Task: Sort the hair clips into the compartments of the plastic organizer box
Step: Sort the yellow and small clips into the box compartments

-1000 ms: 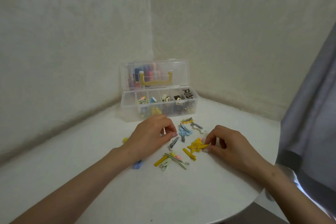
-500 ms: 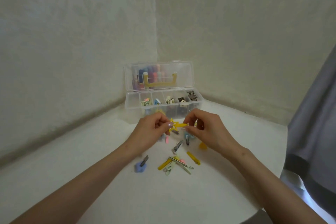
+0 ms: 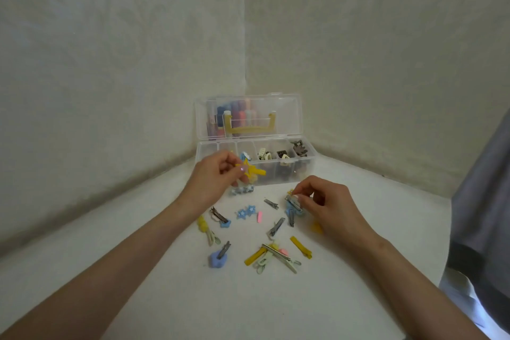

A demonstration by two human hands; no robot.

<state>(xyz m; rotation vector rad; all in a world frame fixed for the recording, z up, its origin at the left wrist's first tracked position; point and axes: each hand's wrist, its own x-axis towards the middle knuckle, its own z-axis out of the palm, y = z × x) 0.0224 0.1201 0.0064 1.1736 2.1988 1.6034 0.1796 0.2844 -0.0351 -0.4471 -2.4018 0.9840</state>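
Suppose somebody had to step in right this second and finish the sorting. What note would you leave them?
Left hand: holds a bunch of yellow clips just in front of the organizer box.
Right hand: pinches a silver and blue clip, low by the pile.
Done: the box lid stands open; cream clips and dark clips already sit in compartments.
Left: both held lots, plus the loose clips on the table, among them blue star clips, a pink clip and a yellow strip clip.
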